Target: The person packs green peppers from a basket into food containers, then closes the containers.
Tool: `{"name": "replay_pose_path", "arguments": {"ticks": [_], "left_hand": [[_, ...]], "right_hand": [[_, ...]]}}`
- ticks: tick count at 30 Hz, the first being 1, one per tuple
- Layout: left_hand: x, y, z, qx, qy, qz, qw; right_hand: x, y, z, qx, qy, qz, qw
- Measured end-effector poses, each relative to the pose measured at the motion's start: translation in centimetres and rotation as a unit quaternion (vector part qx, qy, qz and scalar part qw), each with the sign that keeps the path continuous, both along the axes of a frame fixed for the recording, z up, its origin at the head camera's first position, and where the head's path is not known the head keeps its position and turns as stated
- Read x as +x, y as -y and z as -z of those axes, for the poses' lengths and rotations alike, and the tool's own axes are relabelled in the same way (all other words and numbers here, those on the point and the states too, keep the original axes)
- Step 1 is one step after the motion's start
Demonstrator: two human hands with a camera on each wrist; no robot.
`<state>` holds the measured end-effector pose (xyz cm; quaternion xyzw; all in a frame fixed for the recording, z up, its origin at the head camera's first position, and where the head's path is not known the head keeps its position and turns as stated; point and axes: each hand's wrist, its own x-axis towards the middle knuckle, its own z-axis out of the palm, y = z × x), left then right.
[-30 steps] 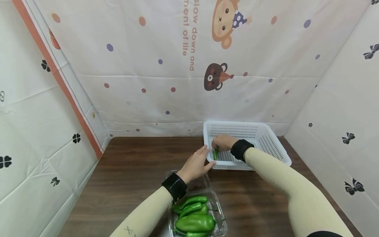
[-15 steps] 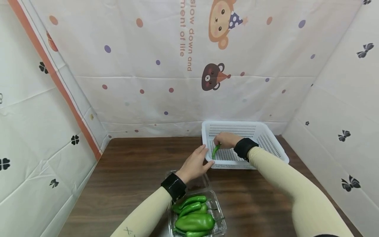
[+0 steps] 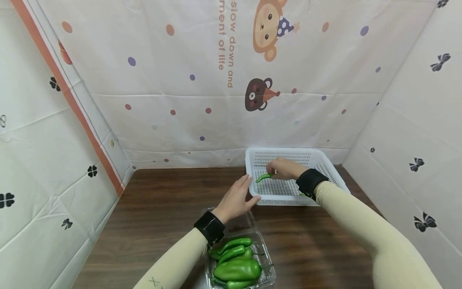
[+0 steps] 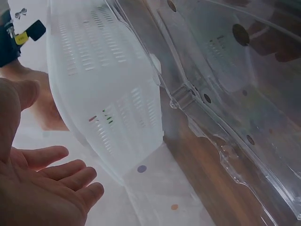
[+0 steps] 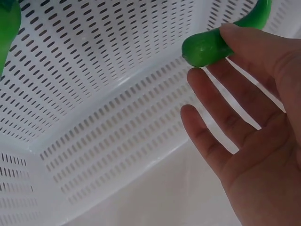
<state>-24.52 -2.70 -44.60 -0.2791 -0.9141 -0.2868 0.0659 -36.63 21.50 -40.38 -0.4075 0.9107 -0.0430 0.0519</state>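
Observation:
My right hand (image 3: 285,167) is inside the white slotted basket (image 3: 285,198) and pinches a green chili pepper (image 3: 264,177) between thumb and fingers. In the right wrist view the chili pepper (image 5: 204,49) lies across the fingertips, its thin end curving up at the top right. My left hand (image 3: 234,200), fingers extended, is at the basket's left rim. The left wrist view has this hand (image 4: 51,183) palm up beside the basket wall (image 4: 108,75), holding nothing. Another green pepper (image 5: 7,33) shows at the upper left of the right wrist view.
A clear plastic box (image 3: 271,277) with several green peppers (image 3: 238,270) stands at the front, its lid (image 3: 245,224) folded back under the left forearm. Brown wooden table (image 3: 162,200) lies around it. Printed cloth (image 3: 162,132) walls the back and both sides.
The right hand has shifted right inside the basket, and the chili pepper has turned from steep to nearly level. The left hand has stayed at the rim. The camera view drifts slightly.

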Motion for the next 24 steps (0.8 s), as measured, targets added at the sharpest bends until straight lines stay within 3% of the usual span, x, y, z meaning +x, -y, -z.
{"name": "replay_pose_path", "arguments": {"ticks": [13,24], "left_hand": [[0.2,1.3,0.5,0.033,0.011,-0.003,0.9994],[1.4,2.1,-0.1,0.034,-0.011,0.006,0.9993]], "right_hand": [[2.6,-0.7,-1.3,-0.056,-0.014,0.033,0.998],[5.7,-0.1,-2.5,-0.097,-0.041,-0.012,0.994]]}}
